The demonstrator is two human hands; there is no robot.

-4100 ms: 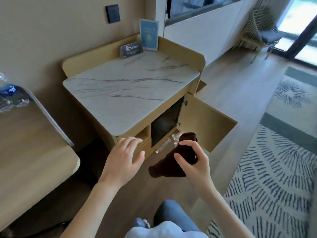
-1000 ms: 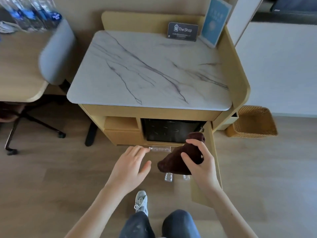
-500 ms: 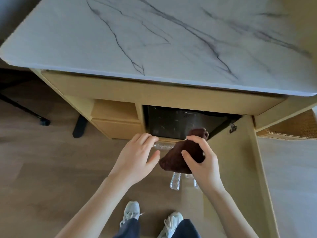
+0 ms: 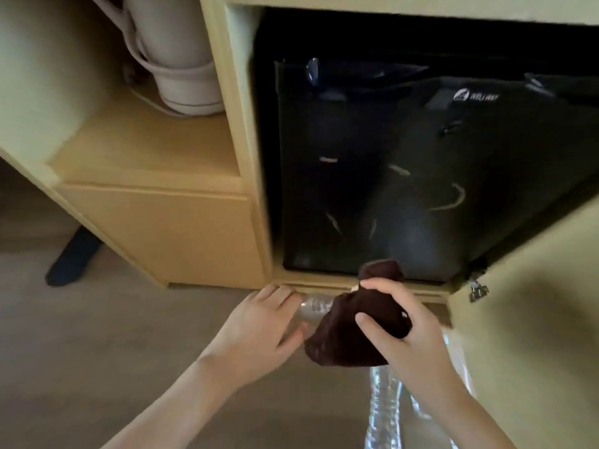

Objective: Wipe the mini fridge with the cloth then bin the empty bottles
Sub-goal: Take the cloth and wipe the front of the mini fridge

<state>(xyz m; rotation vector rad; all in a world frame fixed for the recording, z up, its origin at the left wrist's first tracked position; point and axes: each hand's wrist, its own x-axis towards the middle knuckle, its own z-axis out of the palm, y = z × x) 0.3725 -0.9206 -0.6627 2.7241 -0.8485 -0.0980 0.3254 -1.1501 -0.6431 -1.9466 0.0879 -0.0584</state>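
The black mini fridge [image 4: 405,170] sits in the cabinet's right bay, its glossy door shut and streaked with pale marks. My right hand [image 4: 405,332] grips a bunched dark brown cloth [image 4: 350,332] just below the fridge's bottom edge. My left hand [image 4: 259,325] hovers open beside it, fingers over a clear empty bottle [image 4: 312,307] lying on the floor along the cabinet base. Two more clear bottles [image 4: 384,406] lie on the floor under my right forearm, partly hidden.
The open cabinet door [image 4: 534,319] stands at the right. A white kettle [image 4: 175,50] with its cord sits in the left cubby, above a closed drawer [image 4: 162,231]. A chair's dark foot [image 4: 73,257] rests on the wooden floor at left.
The view has dropped down and moved close to the fridge front. Both hands stay in front of the cabinet base, the right still holding the cloth, the left now over the lying bottle.
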